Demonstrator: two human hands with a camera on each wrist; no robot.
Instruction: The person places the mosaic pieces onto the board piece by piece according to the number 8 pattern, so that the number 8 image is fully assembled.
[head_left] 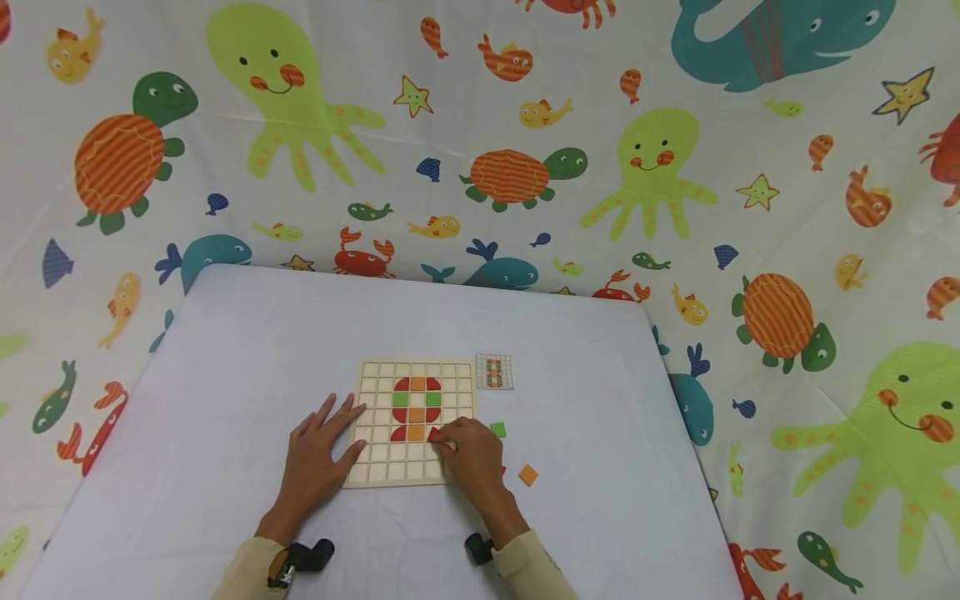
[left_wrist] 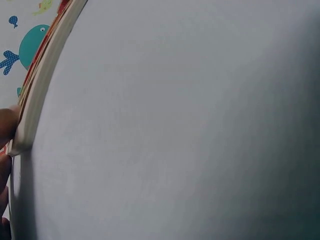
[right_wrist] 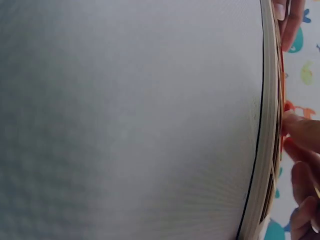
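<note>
A wooden grid board (head_left: 378,472) lies on the white table, with red, green and orange tiles set in its middle columns. With spread, fairly straight fingers, my left hand (head_left: 315,457) rests on the board's left edge. My right hand (head_left: 474,458) pinches a small red tile (head_left: 433,432) at the board, just right of the lowest orange tile (head_left: 416,432). That tile is partly hidden by the fingertips. The left wrist view has the board's side (left_wrist: 42,85) with fingertips at it. In the right wrist view, thumb and finger meet over the board's edge (right_wrist: 265,125).
A small pattern card (head_left: 494,372) lies by the board's upper right corner. To the right are a loose green tile (head_left: 498,430) and an orange tile (head_left: 528,475). A red piece (head_left: 503,471) shows partly beside the right hand. A sea-animal cloth hangs behind the table.
</note>
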